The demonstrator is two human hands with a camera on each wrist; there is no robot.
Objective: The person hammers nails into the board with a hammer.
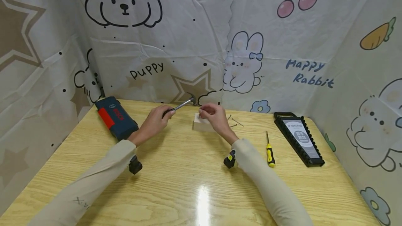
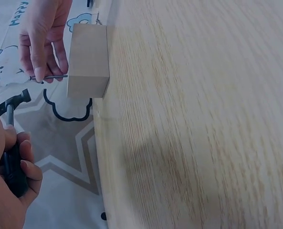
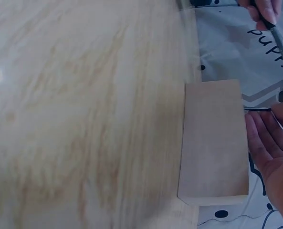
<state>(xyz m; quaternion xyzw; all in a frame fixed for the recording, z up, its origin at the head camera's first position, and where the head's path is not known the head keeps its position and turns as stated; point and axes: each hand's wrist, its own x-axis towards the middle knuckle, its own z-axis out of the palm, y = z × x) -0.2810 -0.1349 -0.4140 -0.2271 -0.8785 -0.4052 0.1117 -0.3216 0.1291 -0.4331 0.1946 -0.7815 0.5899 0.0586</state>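
Note:
A small pale wooden block lies on the table near the back wall. My right hand pinches a thin nail upright on the block's top; the nail also shows in the right wrist view beside the block. My left hand grips the black handle of a small hammer. The hammer's head hovers just left of the nail and a little above it, not touching it.
Loose nails lie right of the block. A yellow-handled screwdriver and a black tool tray sit to the right, and a blue case to the left. The wooden table is enclosed by cartoon-print curtain walls.

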